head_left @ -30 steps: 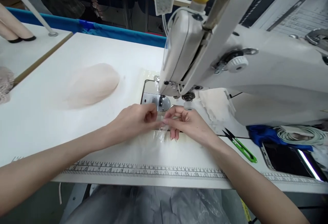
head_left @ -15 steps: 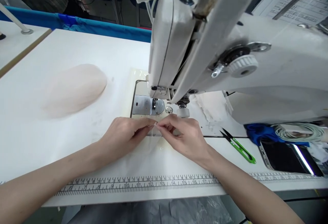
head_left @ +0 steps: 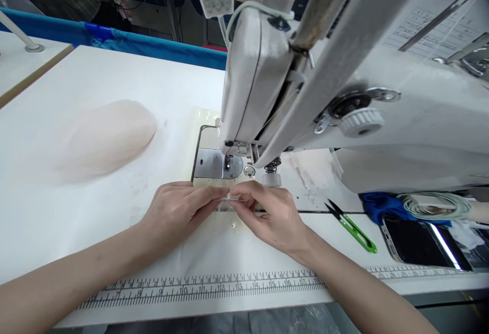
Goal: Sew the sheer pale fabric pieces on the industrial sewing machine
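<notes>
Thumb and fingertips of my left hand point(head_left: 183, 209) pinch one side of a thin whitish strand point(head_left: 228, 197). On its other side my right hand point(head_left: 273, 214) pinches it too, the fingertips of both hands nearly meeting. The strand is too small to tell its exact kind. Both hands are just in front of the sewing machine's point(head_left: 248, 74) metal needle plate point(head_left: 208, 163). To the left, a pale pink sheer fabric piece point(head_left: 110, 135) lies apart from the hands on the white table.
Green thread snips point(head_left: 355, 232) lie right of my right hand, blades pointing away. Beyond them are a phone point(head_left: 424, 242), blue cloth point(head_left: 376, 206) and a coiled cord point(head_left: 435, 204). White cloth pieces point(head_left: 315, 171) rest under the machine arm. A ruler strip point(head_left: 206, 290) runs along the front edge.
The view has shifted slightly, so the table and machine sit a little lower in the picture. Both hands still pinch the strand, with their fingertips slightly re-angled.
</notes>
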Motion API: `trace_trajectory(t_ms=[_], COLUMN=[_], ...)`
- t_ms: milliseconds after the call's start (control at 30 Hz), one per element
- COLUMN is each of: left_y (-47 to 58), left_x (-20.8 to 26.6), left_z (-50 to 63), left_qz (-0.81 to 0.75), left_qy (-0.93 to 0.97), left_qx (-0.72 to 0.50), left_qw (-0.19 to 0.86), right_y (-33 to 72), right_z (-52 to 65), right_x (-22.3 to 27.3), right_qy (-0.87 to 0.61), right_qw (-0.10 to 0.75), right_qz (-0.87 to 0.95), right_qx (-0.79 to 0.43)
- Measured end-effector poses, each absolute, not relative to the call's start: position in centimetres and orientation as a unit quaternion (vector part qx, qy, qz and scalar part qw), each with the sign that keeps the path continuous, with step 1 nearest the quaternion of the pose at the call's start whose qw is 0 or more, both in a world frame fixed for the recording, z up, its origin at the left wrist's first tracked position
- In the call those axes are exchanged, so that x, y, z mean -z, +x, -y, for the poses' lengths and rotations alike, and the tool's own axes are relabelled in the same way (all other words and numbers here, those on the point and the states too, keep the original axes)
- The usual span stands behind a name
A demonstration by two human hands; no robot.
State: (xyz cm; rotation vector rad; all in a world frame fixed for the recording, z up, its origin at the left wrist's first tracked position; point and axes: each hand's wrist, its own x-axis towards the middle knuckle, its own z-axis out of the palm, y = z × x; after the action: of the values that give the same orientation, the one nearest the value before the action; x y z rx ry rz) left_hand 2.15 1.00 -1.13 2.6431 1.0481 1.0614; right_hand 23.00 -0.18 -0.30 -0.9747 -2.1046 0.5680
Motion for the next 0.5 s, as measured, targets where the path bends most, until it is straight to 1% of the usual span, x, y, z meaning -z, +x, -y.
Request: trace_trajectory(t_ms=[233, 367, 500], left_y=[2.16, 2.11, 2.14], left_x=[0.95, 0.46, 0.16], left_z=[-0.88, -0.8, -0.58], left_qz=[-0.334, -0.336, -0.344], left_qy=[0.873, 0.873, 0.874], left_qx=[-0.356, -0.351, -0.341], left_qw=[0.029, 0.039, 0.051], right_y=[22.9, 22.91, 22.97], right_z=[0.1, 0.15, 0.17], right_x=[0.26, 0.14, -0.02], right_qy=[-0.366, -0.358, -0.352], right_qw=[0.355, 0.368, 0.403], right_qz=[0.825, 0.829, 0.827], right_qx=[-0.243, -0.221, -0.174])
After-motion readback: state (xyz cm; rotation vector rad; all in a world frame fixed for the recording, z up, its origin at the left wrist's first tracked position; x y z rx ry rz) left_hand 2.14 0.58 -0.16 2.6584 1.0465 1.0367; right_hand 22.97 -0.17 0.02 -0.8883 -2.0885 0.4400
